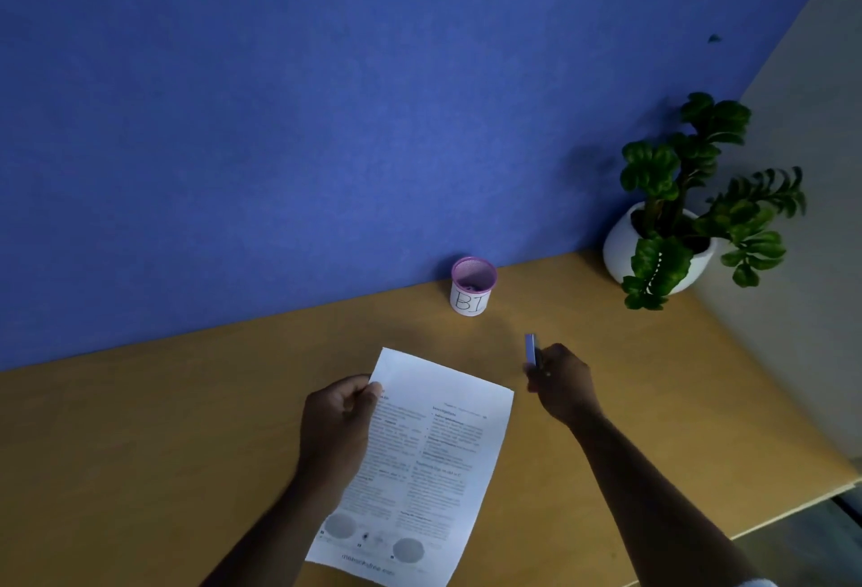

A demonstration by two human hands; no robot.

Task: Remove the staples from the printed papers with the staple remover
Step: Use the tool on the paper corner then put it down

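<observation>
The printed papers [434,456] lie on the wooden desk [163,437], text side up, tilted with their top towards the far left. My left hand [338,423] grips their left edge near the top corner. To the right of the papers, my right hand [562,381] is closed around a small blue staple remover [531,348] whose end sticks up above my fingers. The remover is a little way from the paper's top right corner. No staple can be made out on the sheets.
A small pink mesh cup [472,286] with a white label marked "BI" stands at the back against the blue partition [326,120]. A potted green plant [685,208] in a white pot sits at the far right corner. The desk's edge runs down the right.
</observation>
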